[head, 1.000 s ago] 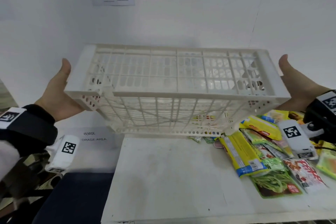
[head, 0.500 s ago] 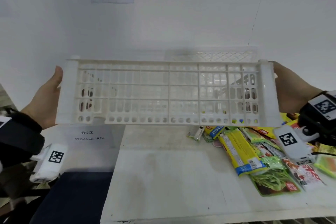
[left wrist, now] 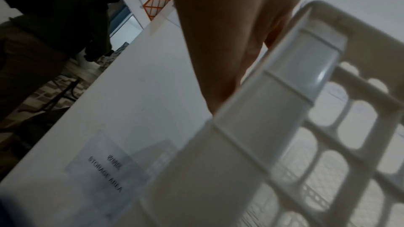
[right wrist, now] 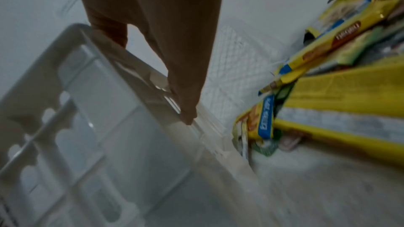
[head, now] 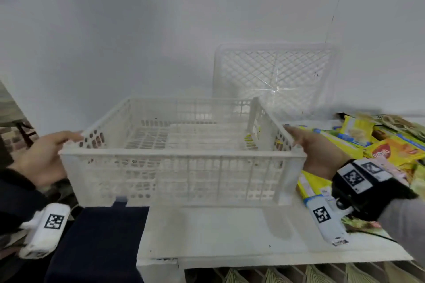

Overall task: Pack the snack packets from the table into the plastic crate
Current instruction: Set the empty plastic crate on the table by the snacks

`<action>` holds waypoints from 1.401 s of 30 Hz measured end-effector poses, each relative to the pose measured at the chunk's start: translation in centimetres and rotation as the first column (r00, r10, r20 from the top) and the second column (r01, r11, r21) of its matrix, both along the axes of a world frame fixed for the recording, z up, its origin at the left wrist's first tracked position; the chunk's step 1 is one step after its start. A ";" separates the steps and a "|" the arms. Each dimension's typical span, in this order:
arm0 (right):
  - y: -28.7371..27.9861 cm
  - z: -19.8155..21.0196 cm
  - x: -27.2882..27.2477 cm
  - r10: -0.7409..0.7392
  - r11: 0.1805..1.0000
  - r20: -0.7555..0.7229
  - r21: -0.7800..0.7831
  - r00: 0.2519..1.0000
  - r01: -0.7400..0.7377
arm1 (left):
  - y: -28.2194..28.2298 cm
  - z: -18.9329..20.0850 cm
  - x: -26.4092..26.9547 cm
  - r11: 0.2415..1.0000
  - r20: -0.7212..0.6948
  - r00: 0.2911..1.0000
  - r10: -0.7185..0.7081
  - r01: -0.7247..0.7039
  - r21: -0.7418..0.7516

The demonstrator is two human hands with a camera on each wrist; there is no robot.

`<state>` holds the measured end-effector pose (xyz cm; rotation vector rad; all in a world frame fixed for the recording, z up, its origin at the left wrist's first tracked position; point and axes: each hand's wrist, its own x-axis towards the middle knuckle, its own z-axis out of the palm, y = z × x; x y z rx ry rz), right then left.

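While my 2 hands keep the load level, I log the items from left to right.

Item 1, left hand: placed flat against the crate's left end wall. Fingers lie straight along the top rim, close together, not hooked through any hole; the left wrist view shows the palm side pressed to the corner post. Thumb position I cannot tell.

Item 2, white plastic crate: upright, open side up, sitting on or just above the white table, its left end overhanging the table edge. No packets inside. I judge it light and stiff: thin perforated walls, rigid rim, smooth plastic that may slip under flat palms. Best hold is the 2 short ends at the rim or through the round holes.

Item 3, right hand: pressed against the right end wall. Fingers extended and together along the rim, a fingertip resting on its top edge in the right wrist view.

Item 4, snack packets: loose heap on the table just beside the crate's right end, mostly yellow and green. I judge them light, soft, crinkly and slippery; take them by the flat faces, not the crimped ends.

Item 5, second lattice crate: leaning upright at the wall behind.
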<state>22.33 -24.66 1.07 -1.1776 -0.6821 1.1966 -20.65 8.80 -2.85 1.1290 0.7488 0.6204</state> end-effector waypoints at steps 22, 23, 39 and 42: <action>2.1 -7.3 -3.3 -0.191 0.969 0.172 -0.122 0.966 0.213 | -0.9 -9.1 -2.9 0.938 -0.126 0.956 0.266 -0.287 -0.193; 1.7 -7.4 -2.9 -0.207 0.965 0.162 -0.126 0.965 0.229 | -1.7 -8.7 -2.2 0.949 -0.116 0.965 0.235 -0.254 -0.185; -4.1 -6.4 2.9 -0.263 0.935 0.265 -0.168 0.928 0.313 | -9.2 -4.9 6.2 0.999 0.023 1.000 0.010 -0.009 -0.037; -4.6 -6.3 3.5 -0.278 0.922 0.348 -0.163 0.895 0.350 | -9.7 -5.3 6.9 0.998 0.052 0.999 0.003 0.000 -0.055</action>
